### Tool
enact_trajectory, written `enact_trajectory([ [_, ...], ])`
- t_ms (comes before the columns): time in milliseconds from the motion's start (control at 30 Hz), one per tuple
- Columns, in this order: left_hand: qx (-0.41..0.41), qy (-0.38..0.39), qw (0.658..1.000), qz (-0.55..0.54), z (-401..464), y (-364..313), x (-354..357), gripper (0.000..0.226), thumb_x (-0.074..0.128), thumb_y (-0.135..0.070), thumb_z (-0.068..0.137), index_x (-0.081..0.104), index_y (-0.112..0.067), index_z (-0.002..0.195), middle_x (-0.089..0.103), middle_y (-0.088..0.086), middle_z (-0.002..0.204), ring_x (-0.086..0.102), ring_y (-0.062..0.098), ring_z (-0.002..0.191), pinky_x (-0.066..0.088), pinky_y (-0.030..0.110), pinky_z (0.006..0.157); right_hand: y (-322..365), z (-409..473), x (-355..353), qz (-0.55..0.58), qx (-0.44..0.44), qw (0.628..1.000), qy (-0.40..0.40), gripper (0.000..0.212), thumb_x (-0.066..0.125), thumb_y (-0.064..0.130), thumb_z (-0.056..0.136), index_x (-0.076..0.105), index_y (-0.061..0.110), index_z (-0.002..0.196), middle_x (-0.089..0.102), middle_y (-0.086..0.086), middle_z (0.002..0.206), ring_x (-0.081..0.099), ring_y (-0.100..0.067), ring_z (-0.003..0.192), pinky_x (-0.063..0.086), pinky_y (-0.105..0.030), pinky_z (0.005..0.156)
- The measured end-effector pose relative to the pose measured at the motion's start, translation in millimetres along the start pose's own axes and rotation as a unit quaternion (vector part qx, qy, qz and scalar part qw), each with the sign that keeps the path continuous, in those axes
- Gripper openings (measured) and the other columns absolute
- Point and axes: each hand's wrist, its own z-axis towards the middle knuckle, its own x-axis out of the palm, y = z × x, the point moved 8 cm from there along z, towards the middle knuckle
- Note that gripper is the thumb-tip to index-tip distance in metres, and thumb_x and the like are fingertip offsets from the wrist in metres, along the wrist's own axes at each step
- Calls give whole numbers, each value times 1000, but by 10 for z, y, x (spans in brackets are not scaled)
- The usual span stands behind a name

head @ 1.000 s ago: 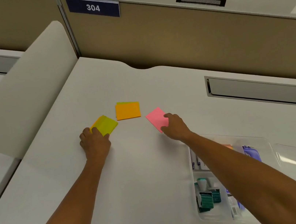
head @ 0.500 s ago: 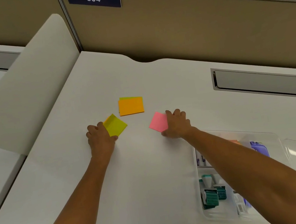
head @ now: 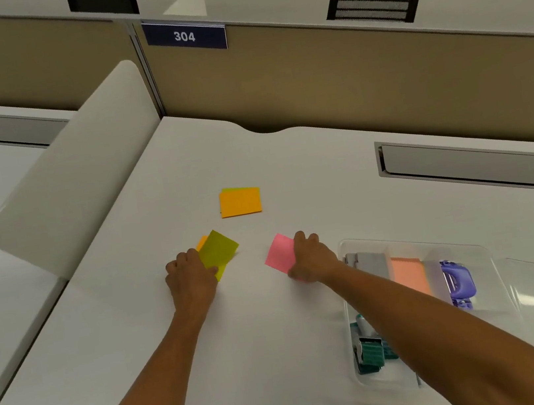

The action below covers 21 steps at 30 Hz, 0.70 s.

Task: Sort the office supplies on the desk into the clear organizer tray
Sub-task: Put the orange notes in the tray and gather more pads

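Our left hand (head: 190, 276) has its fingers curled on the near edge of the yellow-green sticky pad (head: 218, 252), with a bit of orange paper peeking out under it. Our right hand (head: 309, 258) pinches the pink sticky pad (head: 280, 252) by its right side and tips it up off the desk (head: 141, 342). We think these pads are light and a little bendy, and the top sheets could peel, so holding the whole stack by its edges seems best. Far ahead of both hands lies an orange sticky pad (head: 240, 202).

Just to the right of our right hand sits the clear organizer tray (head: 497, 272). In it we see a peach pad (head: 408, 273), a gray thing, a purple hole punch (head: 458, 283) and green binder clips (head: 371, 353) nearer to us.
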Motion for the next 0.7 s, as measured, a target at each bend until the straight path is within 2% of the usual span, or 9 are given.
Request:
enact_trajectory([
  [133,-19,-14,997,-67,-148,54,-69,27,62,-27,90,55,-4,103,58,18,105,52,38,99,43,44,76,60,-161,17,43,-20,999,1,61,73,24,80,33,10,124,60,-14,110,62,-32,97,55,-45,82],
  [267,-46,-15,982,-185,-301,73,-123,21,56,-19,94,53,-3,106,63,21,103,59,40,94,42,38,70,106,-311,-41,185,-33,982,7,68,77,26,80,32,12,129,56,-12,117,59,-30,103,55,-43,81],
  [400,-25,-34,980,-193,-471,-27,-207,23,57,-20,94,55,2,103,61,23,102,58,42,96,44,42,73,77,-490,-137,231,-50,972,3,66,76,29,79,38,16,131,54,-7,120,56,-26,102,53,-36,75],
  [500,-21,-38,974,-222,-585,-146,-251,26,51,-23,97,56,2,101,60,23,100,57,41,94,43,42,74,4,-606,-215,241,-68,968,-4,54,64,23,88,39,17,135,56,-8,124,57,-26,103,51,-36,79],
  [633,-10,-39,957,-288,-766,-414,-309,25,44,-20,99,49,-5,80,58,23,88,55,38,84,43,44,73,-236,-772,-325,321,-49,945,-29,44,45,13,95,36,15,139,53,-9,128,58,-27,105,55,-42,84],
  [700,-5,-38,947,-319,-854,-571,-325,25,43,-15,99,44,-7,75,54,24,83,52,36,78,40,42,68,-362,-861,-381,359,-42,931,-48,39,42,14,95,40,15,134,55,-6,123,60,-25,100,57,-39,75],
])
